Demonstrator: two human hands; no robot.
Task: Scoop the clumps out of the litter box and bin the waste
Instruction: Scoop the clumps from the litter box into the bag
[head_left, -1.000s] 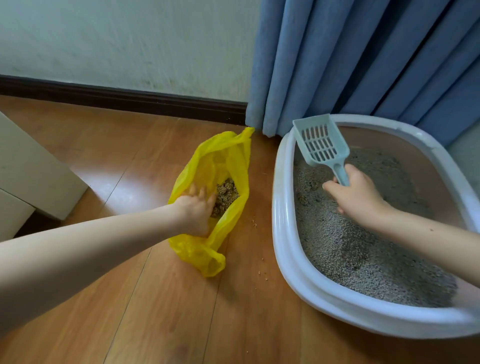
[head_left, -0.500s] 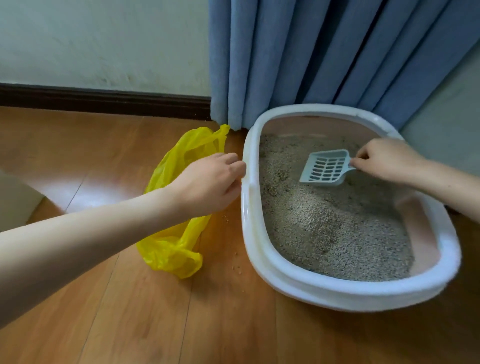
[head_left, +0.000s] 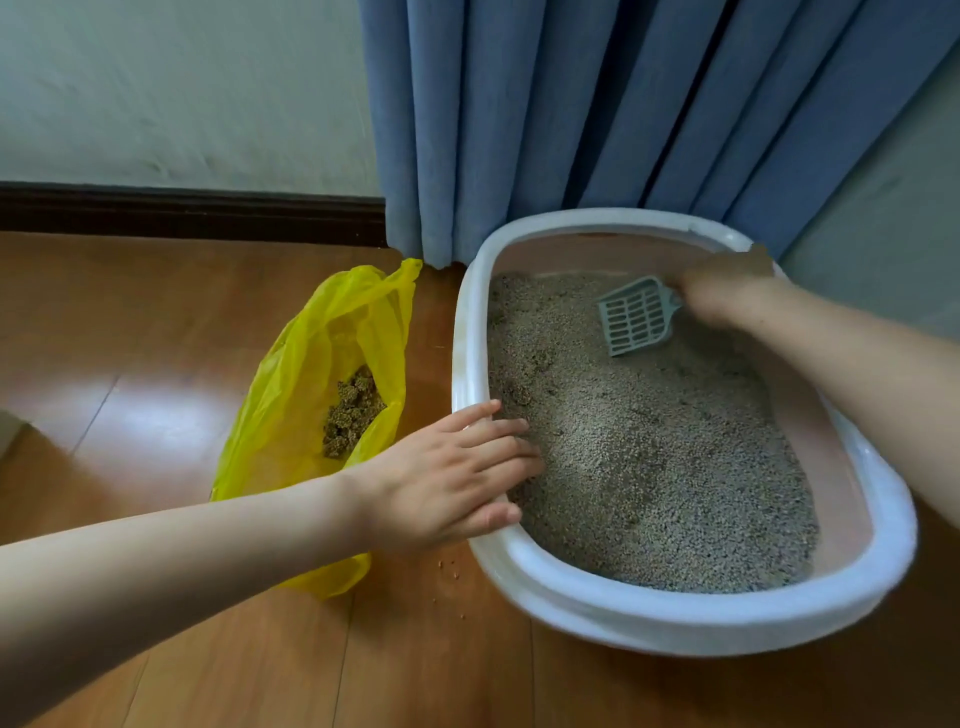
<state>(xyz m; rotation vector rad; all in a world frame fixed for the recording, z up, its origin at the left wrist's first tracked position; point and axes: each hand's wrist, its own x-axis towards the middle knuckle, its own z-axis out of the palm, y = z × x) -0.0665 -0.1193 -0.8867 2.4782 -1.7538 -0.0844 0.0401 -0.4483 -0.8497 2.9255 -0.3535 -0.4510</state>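
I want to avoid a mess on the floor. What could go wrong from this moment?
1. The yellow bag lies slumped beside the litter box, its mouth loose; carried clumps could miss it.
2. Loose grains already lie on the floor, so more may spill.
3. The left hand rests on the rim; pressing might tip the box.

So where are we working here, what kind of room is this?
Most likely a room in a home, at floor level by a window: wood plank floor, dark baseboard under a pale wall, long blue curtain reaching the floor behind the litter box.
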